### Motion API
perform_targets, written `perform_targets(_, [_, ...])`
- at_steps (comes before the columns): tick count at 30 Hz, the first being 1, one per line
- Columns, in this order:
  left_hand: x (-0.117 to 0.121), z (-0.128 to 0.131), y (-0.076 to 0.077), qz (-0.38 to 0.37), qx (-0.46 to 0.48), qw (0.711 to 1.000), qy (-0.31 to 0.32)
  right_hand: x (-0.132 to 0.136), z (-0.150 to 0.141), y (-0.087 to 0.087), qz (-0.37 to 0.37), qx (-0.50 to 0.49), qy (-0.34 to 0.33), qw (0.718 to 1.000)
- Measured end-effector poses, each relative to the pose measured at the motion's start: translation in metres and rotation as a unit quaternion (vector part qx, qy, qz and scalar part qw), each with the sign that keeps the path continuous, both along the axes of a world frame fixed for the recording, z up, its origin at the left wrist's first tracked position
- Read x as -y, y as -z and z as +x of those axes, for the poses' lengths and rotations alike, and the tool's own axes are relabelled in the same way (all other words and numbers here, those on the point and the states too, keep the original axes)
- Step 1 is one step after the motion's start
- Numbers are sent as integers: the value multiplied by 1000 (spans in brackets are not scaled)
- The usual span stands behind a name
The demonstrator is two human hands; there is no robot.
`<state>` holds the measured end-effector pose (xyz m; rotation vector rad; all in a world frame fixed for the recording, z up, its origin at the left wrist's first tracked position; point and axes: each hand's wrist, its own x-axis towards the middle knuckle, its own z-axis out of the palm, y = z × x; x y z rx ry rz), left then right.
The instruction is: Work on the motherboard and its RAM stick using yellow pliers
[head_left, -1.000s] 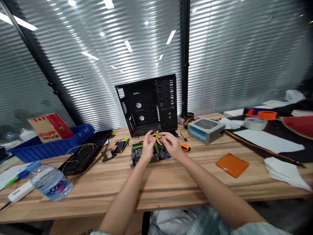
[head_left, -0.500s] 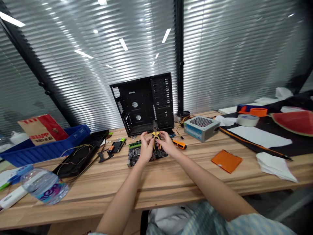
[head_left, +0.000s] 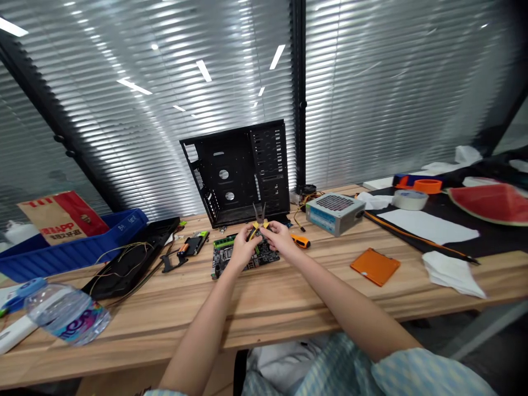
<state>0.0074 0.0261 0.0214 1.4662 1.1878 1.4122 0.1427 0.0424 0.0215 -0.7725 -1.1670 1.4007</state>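
Yellow-handled pliers [head_left: 259, 215] point upward between my two hands, with their jaws spread apart. My left hand [head_left: 245, 246] is closed around one handle, and my right hand [head_left: 279, 236] grips the other. Under the hands lies a motherboard [head_left: 225, 256], partly covered by them, with green memory sticks at its far left side. Behind it stands an open black computer case [head_left: 239, 170]. An orange screwdriver [head_left: 301, 241] rests on the table just right of my right hand, its far end hidden.
To the right are a power supply [head_left: 335, 212] with cables and an orange flat case [head_left: 375, 266]. On the left lie a water bottle [head_left: 68, 313], a blue bin [head_left: 136, 224], a black panel [head_left: 132, 264] and a bracket [head_left: 175, 259]. Watermelon [head_left: 490, 202] sits far right.
The plier jaws have gone from closed to spread, as my hands drew the handles apart. The whole view has shifted slightly.
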Motion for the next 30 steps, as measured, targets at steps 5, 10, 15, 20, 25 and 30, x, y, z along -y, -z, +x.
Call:
perform_targets(5, [-1,-3,3,22,-102,994,-28,-1,-1,4,37,-5,-43,998])
perform_targets(10, [1,-2,1,62,-143,978,-141,-2,-3,6,38,4,-105,994])
perform_targets(15, [10,2,-5,84,-156,971,-161,-1,-7,10,52,35,-133,989])
perform_targets(20, [13,3,-8,103,-177,966,-160,3,-8,10,60,20,-144,988])
perform_targets(25, [14,3,-10,83,-159,973,-143,10,-7,5,74,49,-150,985])
perform_targets(30, [17,6,-13,70,-148,976,-142,14,-6,3,67,59,-137,987])
